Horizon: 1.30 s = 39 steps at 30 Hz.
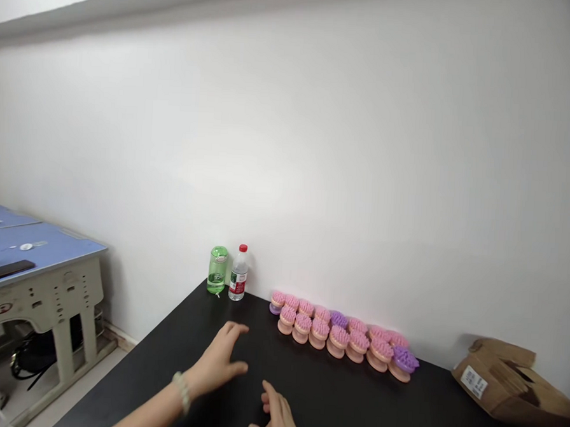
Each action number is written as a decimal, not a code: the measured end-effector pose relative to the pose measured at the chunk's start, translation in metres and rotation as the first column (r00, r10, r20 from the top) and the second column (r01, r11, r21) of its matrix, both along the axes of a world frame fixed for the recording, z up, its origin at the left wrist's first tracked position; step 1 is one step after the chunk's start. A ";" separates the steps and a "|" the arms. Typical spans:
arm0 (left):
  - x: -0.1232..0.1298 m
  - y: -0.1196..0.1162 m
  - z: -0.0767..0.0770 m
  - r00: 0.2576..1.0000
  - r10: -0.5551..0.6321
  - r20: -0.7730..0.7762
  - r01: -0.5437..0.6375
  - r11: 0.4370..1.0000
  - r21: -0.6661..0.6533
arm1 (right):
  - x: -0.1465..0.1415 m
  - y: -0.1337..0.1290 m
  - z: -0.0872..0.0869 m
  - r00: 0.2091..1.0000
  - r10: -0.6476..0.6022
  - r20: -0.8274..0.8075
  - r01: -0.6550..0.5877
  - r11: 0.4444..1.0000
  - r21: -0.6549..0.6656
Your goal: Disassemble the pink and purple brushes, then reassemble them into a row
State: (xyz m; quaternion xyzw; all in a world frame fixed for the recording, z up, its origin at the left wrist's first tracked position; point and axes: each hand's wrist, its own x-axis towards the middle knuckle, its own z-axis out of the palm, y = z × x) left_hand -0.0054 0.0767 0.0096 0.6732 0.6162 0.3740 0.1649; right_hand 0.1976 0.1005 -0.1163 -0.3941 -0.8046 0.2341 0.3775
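Note:
My left hand [220,362], with a pale beaded bracelet on its wrist, hovers over the black table [163,354], thumb and fingers apart and holding nothing. Lower and to its right, my right hand [278,417] shows at the bottom edge, its fingers loosely bent and thumb apart, with nothing between them. Beyond the hands, two rows of round bristled brushes [338,338] stand along the wall, mostly pink, with a purple-topped brush [404,358] at the right end of the front row and another purple top [339,319] in the back row. Neither hand touches them.
A green bottle [217,270] and a red-capped clear bottle [238,273] stand at the table's far left corner. An open brown paper bag [515,385] lies at the right. A blue-topped desk [39,239] stands apart on the left, with a black bag beneath.

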 end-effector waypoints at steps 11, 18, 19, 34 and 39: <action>-0.065 -0.160 -0.111 0.693 0.562 -0.452 -0.430 0.825 0.366 | -0.002 -0.034 0.049 0.977 0.013 0.214 -0.067 0.966 0.250; -0.054 -0.157 -0.100 0.635 0.625 -0.455 -0.452 0.778 0.437 | -0.015 -0.060 0.059 0.947 0.163 0.278 -0.235 0.940 0.249; -0.053 -0.157 -0.099 0.626 0.628 -0.463 -0.463 0.777 0.427 | -0.014 -0.061 0.059 0.944 0.179 0.278 -0.250 0.936 0.247; -0.057 -0.156 -0.107 0.618 0.554 -0.557 -0.446 0.831 0.332 | -0.015 -0.054 0.058 0.927 0.069 0.368 -0.250 0.845 0.472; -0.061 -0.150 -0.115 0.679 0.510 -0.528 -0.420 0.860 0.290 | -0.019 -0.056 0.060 0.895 -0.041 0.445 -0.242 0.793 0.559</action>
